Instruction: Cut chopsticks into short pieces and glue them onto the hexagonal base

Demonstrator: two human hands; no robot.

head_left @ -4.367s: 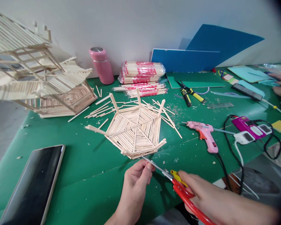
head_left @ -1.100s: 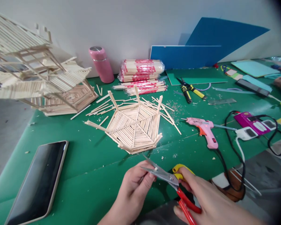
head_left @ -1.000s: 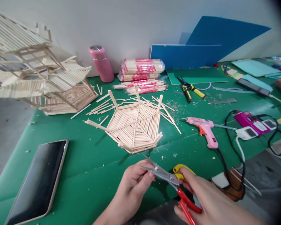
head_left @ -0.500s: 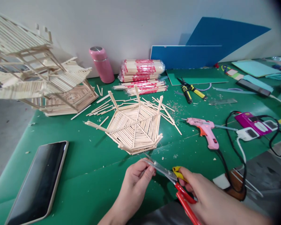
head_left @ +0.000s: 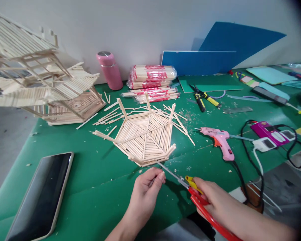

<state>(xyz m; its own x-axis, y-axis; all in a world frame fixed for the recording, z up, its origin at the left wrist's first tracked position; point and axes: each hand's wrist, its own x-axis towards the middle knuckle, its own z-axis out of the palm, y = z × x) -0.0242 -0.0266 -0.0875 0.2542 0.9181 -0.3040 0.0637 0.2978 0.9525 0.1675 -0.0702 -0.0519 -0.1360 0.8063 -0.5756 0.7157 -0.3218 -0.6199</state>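
Observation:
My right hand [head_left: 212, 199] grips red-handled scissors [head_left: 200, 206], with a yellow part [head_left: 190, 182] by the thumb and forefinger. Their slim metal blades look closed and point up and left, the tip close to the front rim of a hexagonal stick frame [head_left: 132, 134]. This frame has a floor of tightly laid wooden sticks and short posts rising at its corners. Just left of the blades, my left hand [head_left: 147, 187] is closed in a pinch. A small pale bit shows at its fingertips, too small to name.
A multi-tiered stick pavilion [head_left: 72, 97] stands at left, above a phone [head_left: 42, 197]. Behind are a pink flask [head_left: 110, 72] and wrapped stick bundles [head_left: 153, 77]. Loose sticks [head_left: 183, 129] surround the frame. To the right lie a pink glue gun [head_left: 219, 137], cables and yellow-handled pliers [head_left: 203, 97].
The scissors' blades have come together and swung away from my left fingertips. Their red handles have tilted to the right. My left hand stays pinched in nearly the same spot.

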